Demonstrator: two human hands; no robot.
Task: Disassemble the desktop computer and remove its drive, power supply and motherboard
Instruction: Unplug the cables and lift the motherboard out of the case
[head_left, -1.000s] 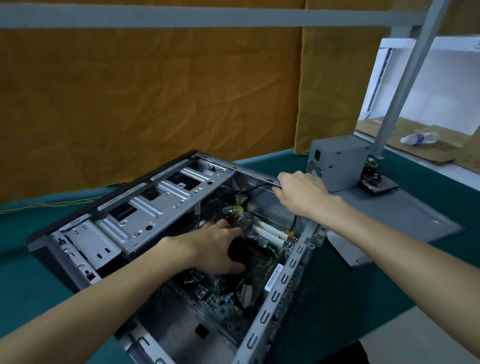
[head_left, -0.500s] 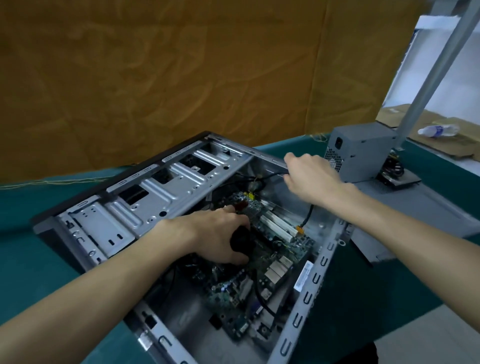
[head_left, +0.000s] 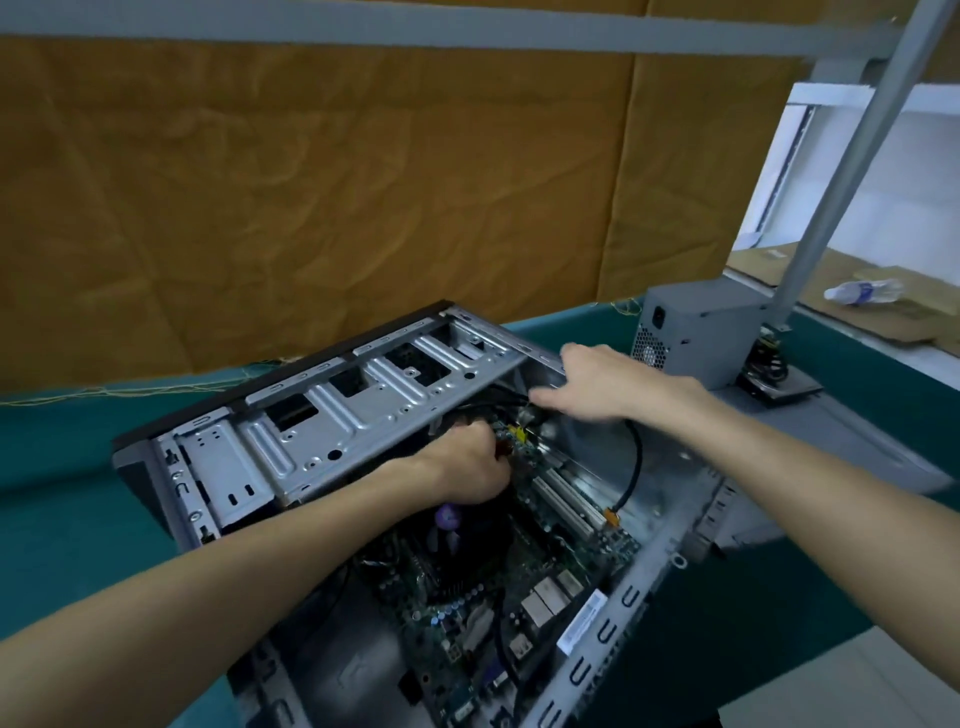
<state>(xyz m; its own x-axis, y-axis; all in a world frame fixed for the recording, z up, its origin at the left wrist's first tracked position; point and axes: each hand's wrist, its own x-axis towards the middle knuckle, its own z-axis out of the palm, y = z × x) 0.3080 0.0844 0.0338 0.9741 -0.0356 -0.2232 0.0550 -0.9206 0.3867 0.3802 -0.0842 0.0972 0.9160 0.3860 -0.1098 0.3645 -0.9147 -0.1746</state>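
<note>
The open desktop case lies on its side on the green table. Inside it are the motherboard and a dark cooler fan. My left hand is down in the case at the board's far end, fingers curled round a tool handle whose purplish end pokes out below the palm; its tip is hidden. My right hand, blurred, reaches over the case's far edge with fingers stretched out and holds nothing. The grey power supply stands outside the case.
A black cable with an orange plug loops across the case floor. The grey side panel lies on the table at the right, under the power supply. A slanted metal post rises at the right. A plastic bottle lies beyond.
My left hand has moved from over the cooler up to the board's far end. My right hand has let go of the case's far edge and stretched its fingers leftward.
</note>
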